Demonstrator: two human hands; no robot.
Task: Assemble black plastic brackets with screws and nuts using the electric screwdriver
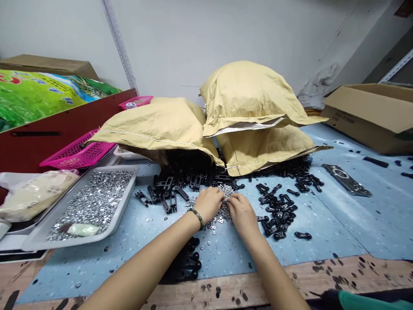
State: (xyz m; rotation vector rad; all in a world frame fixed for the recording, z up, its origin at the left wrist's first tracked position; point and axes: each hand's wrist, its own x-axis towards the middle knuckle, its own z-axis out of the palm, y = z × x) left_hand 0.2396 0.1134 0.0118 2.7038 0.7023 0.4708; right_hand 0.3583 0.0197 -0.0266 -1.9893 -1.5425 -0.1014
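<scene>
My left hand (209, 203), with a beaded bracelet (198, 217) at the wrist, reaches into a heap of small screws and nuts (222, 214). Close beside it, my right hand (242, 214) is over the right side of the same heap. The fingers of both hands are bent inward and nearly meet; whatever they pinch is too small and hidden to make out. Black slotted plastic parts (167, 185) lie just beyond my left hand. To the right of my right hand is a pile of black plastic links (279, 211), and more black parts (187, 262) sit under my left forearm.
Stuffed yellow paper sacks (251, 92) stand at the back. On the left are a grey tray (129, 189) of small metal pieces and a pink basket (80, 157). A dark flat package (346, 178) and a cardboard box (361, 125) lie right on the blue table surface (338, 232).
</scene>
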